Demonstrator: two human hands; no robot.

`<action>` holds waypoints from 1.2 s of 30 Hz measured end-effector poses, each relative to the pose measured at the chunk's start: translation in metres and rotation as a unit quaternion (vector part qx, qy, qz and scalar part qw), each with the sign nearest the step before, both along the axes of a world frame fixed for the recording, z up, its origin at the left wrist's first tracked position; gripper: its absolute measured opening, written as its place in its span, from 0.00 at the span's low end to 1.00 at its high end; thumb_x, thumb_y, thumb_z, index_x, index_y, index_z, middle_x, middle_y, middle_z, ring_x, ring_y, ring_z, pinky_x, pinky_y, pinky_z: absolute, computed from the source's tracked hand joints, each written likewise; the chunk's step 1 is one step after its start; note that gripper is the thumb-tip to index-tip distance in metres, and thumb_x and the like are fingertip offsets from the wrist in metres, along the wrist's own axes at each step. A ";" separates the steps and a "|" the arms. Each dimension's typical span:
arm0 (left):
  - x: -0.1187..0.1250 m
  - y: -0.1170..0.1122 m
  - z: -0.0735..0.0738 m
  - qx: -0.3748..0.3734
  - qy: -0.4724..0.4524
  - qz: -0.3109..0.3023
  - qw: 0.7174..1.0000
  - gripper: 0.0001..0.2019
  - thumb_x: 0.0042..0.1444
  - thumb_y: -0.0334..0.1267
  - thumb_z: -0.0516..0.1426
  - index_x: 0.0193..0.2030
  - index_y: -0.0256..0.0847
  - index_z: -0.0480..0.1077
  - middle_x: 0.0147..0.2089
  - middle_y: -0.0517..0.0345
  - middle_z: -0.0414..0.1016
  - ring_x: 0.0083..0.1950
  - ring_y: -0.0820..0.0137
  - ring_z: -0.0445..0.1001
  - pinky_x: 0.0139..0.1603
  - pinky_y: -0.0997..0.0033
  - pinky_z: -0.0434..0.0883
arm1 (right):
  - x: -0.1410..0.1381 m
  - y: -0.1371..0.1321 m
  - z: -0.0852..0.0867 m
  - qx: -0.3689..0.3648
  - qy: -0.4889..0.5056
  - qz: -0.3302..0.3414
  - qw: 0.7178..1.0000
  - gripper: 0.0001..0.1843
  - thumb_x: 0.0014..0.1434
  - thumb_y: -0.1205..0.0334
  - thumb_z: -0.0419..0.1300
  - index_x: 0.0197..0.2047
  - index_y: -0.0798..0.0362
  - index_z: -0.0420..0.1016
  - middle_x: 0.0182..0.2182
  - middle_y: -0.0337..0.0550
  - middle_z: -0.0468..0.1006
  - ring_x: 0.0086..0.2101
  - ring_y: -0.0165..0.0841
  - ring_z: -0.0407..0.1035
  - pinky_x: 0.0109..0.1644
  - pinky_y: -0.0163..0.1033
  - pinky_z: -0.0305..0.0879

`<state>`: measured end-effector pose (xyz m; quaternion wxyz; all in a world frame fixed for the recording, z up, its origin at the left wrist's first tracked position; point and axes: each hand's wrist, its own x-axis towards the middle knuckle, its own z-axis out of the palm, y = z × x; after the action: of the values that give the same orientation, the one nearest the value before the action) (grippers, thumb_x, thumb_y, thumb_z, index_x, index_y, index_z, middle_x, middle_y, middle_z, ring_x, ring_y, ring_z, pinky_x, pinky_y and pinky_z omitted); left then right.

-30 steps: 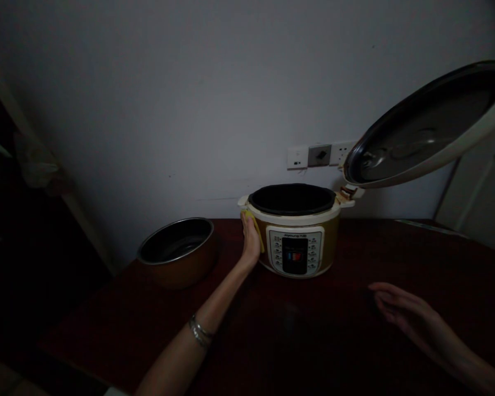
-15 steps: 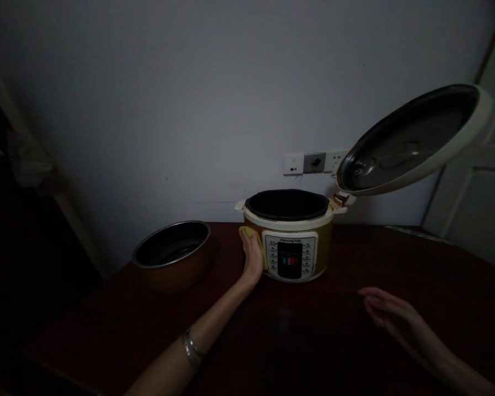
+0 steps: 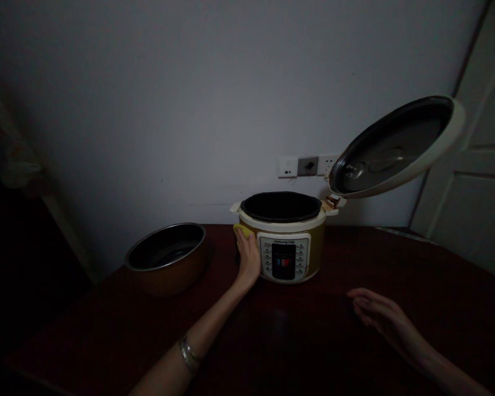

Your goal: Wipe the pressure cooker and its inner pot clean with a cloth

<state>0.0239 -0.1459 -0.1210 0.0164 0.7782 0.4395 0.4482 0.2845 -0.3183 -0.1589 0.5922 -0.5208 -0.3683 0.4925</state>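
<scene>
A white-and-gold electric pressure cooker (image 3: 318,247) stands upright with its round lid (image 3: 400,151) swung up to the right and a dark opening on top. My left hand (image 3: 248,257) presses a yellow cloth (image 3: 242,228) flat against the cooker's left side, beside the control panel (image 3: 284,258). Most of the cloth is hidden behind the palm and fingers. Off to the right, my right hand (image 3: 373,305) hovers above the table in front of the cooker, its fingers loosely bent and nothing in them.
Left of the cooker rests a brown inner pot (image 3: 169,275) with a dark inside and a metal rim. Both stand on a dark red table (image 3: 297,335) against a pale wall. Wall sockets (image 3: 307,166) sit behind the cooker, and a door (image 3: 482,214) is at the right.
The whole view has shifted slightly. My left hand has moved a little over the cooker's side, and less of the yellow cloth shows beside the palm. My right hand stays about the same.
</scene>
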 end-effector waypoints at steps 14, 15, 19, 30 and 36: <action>0.005 -0.028 0.046 -0.037 -0.195 -0.052 0.979 0.33 0.62 0.47 0.43 0.69 0.37 0.34 0.72 0.45 0.32 0.71 0.64 0.31 0.69 0.56 0.39 | 0.008 0.007 -0.019 0.014 -0.038 0.034 0.999 0.20 0.44 0.47 0.66 0.33 0.55 0.76 0.20 0.40 0.70 0.21 0.28 0.59 0.25 0.35 0.52; 0.006 -0.036 0.043 -0.012 -0.168 -0.053 0.984 0.33 0.62 0.46 0.44 0.69 0.37 0.34 0.72 0.45 0.31 0.71 0.64 0.30 0.69 0.55 0.39 | 0.007 0.008 -0.019 0.016 -0.045 0.036 0.998 0.21 0.45 0.46 0.65 0.34 0.55 0.76 0.20 0.40 0.70 0.21 0.28 0.59 0.25 0.35 0.52; 0.012 -0.064 0.035 0.091 -0.020 -0.041 0.995 0.34 0.62 0.41 0.46 0.69 0.35 0.33 0.72 0.44 0.32 0.71 0.59 0.28 0.68 0.50 0.44 | -0.001 0.009 -0.019 0.022 -0.073 0.057 0.995 0.22 0.46 0.44 0.64 0.35 0.55 0.76 0.21 0.41 0.71 0.22 0.30 0.62 0.25 0.36 0.53; 0.038 -0.077 0.023 0.337 0.385 -0.058 0.857 0.25 0.63 0.34 0.41 0.66 0.30 0.51 0.71 0.46 0.43 0.70 0.59 0.43 0.62 0.62 0.58 | -0.011 0.009 -0.021 0.028 0.012 0.009 0.999 0.18 0.42 0.49 0.68 0.33 0.53 0.78 0.20 0.38 0.70 0.21 0.28 0.60 0.23 0.33 0.54; 0.046 -0.064 0.013 0.379 0.435 -0.133 0.806 0.22 0.63 0.29 0.41 0.63 0.32 0.58 0.69 0.49 0.48 0.65 0.72 0.57 0.55 0.75 0.62 | -0.004 -0.001 -0.005 0.021 0.066 -0.067 0.995 0.19 0.34 0.53 0.72 0.31 0.54 0.79 0.21 0.41 0.70 0.24 0.30 0.62 0.24 0.33 0.58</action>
<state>0.0695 -0.2101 -0.1076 -0.4134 0.8868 0.0878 0.1869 0.2803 -0.3195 -0.1639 0.6580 -0.4981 -0.3031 0.4765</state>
